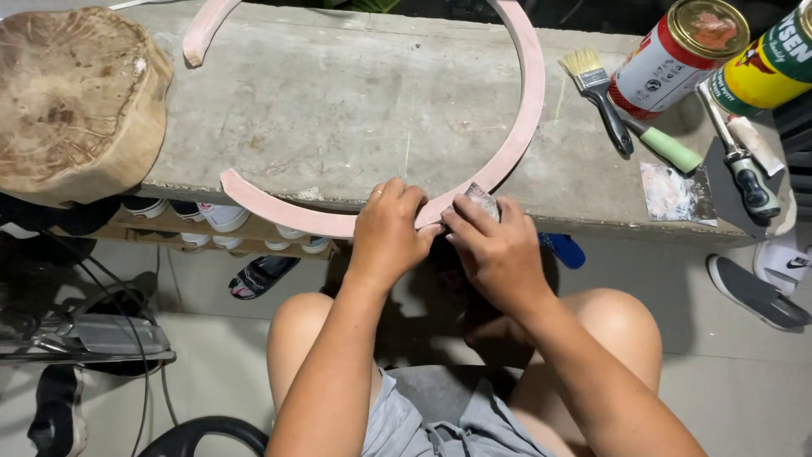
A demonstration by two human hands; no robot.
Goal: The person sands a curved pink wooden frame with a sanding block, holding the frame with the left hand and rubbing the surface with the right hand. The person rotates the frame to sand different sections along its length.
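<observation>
A concrete bench (338, 101) carries a big pink curved ring (518, 127), its arc overhanging the near edge so the rim is reachable. The left hand (387, 233) clamps it steady; the right hand (499, 250) pinches a sandpaper scrap (482, 201) against it.
</observation>
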